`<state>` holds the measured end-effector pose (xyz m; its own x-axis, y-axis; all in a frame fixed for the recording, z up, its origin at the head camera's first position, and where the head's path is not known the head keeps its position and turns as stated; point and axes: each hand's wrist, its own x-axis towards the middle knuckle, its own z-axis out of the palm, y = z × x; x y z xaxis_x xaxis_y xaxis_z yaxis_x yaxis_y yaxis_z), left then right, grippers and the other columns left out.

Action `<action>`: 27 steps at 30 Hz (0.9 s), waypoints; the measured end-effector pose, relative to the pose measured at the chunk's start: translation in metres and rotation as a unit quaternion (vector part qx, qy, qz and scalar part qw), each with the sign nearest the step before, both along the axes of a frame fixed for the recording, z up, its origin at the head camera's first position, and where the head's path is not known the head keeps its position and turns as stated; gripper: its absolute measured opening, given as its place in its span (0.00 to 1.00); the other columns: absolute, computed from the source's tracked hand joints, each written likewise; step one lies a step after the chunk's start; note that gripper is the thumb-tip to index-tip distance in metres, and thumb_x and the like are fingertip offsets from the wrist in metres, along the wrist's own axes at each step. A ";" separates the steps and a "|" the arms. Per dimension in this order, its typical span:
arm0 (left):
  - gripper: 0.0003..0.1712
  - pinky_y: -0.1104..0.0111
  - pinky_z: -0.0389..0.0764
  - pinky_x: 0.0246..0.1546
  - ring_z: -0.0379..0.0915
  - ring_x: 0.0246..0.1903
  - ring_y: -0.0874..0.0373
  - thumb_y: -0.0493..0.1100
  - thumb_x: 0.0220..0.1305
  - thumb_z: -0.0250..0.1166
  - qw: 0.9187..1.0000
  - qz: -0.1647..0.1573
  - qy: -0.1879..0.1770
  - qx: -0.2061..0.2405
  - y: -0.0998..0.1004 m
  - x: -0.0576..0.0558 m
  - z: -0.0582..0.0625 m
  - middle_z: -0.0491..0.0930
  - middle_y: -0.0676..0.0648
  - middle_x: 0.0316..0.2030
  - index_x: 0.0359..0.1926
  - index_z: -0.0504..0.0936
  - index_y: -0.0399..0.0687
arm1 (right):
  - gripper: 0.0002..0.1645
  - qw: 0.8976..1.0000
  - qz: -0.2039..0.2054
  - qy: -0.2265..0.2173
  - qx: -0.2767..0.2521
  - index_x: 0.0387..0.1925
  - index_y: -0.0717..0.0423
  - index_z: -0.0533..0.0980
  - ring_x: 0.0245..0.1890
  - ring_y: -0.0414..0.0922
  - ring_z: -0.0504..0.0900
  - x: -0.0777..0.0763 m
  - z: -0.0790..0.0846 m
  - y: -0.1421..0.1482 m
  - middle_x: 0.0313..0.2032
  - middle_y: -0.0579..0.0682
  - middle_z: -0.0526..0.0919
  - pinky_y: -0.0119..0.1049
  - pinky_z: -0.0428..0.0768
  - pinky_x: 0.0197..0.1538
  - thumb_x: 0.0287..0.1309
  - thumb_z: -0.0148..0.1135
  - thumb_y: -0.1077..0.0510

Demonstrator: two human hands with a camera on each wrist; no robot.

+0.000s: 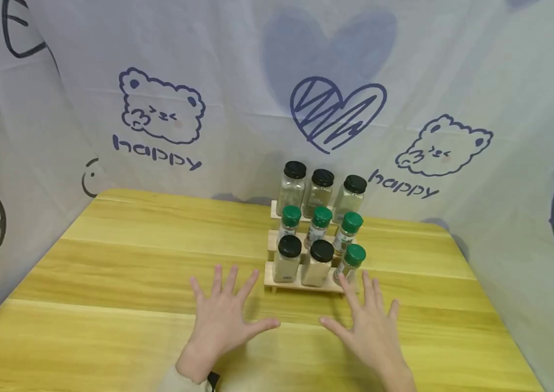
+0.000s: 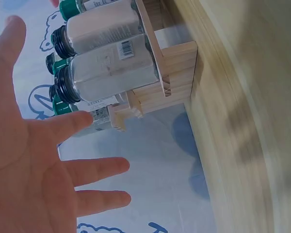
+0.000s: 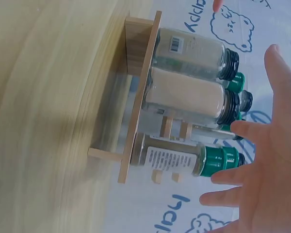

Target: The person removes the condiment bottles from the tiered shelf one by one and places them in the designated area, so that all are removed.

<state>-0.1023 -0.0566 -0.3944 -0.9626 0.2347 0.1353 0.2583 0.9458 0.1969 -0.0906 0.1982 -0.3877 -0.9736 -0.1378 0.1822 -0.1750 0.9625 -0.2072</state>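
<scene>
**Two spread hands before a stepped spice rack**

A small wooden rack (image 1: pixel 306 286) stands on the worktop (image 1: pixel 125 256), toward its far right part, built as three rising steps of pale wood. Nine spice jars sit on it, three to a step. The front step carries two squat black-capped jars (image 1: pixel 288 257) filled with pale powder and one slimmer green-capped jar (image 1: pixel 350 264) at the right end. The middle row is all green caps; the back row is all black caps on clear glass with greyish-green contents.

The left hand (image 1: pixel 223 318) hovers just in front of the rack's left end, fingers straight and fanned wide, holding nothing. The right hand (image 1: pixel 372 326) mirrors it at the rack's right end, also splayed and empty, its fingertips near the green-capped jar; I cannot tell whether they touch it.

The worktop is yellow wood in broad planks. White cloth (image 1: pixel 238 71) hangs around it on three sides, printed with navy bears, scribbled hearts and the word "happy".
</scene>
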 end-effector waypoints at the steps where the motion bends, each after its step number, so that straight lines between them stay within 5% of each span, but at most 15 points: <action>1: 0.55 0.35 0.30 0.51 0.41 0.62 0.36 0.84 0.40 0.38 1.000 0.001 0.003 0.004 0.000 -0.001 0.000 0.54 0.38 0.63 0.66 0.57 0.61 | 0.48 1.000 0.000 0.000 -0.005 0.67 0.43 0.53 0.62 0.65 0.46 -0.001 0.000 0.001 0.65 0.66 0.46 0.73 0.43 0.51 0.48 0.53 0.29; 15: 0.48 0.40 0.53 0.53 0.60 0.56 0.39 0.76 0.49 0.47 0.996 -0.008 0.035 0.077 0.000 -0.012 -0.005 0.68 0.38 0.56 0.63 0.63 0.50 | 0.36 0.995 -0.005 0.073 -0.072 0.63 0.56 0.60 0.52 0.71 0.62 -0.010 -0.002 0.017 0.59 0.71 0.56 0.66 0.63 0.47 0.57 0.54 0.44; 27: 0.30 0.55 0.75 0.40 0.76 0.38 0.48 0.57 0.52 0.62 0.982 -0.037 0.125 0.137 0.002 -0.018 -0.009 0.80 0.41 0.39 0.49 0.76 0.39 | 0.24 0.971 -0.025 0.101 -0.217 0.53 0.65 0.70 0.47 0.66 0.70 -0.025 -0.012 0.031 0.49 0.71 0.68 0.60 0.71 0.43 0.58 0.57 0.57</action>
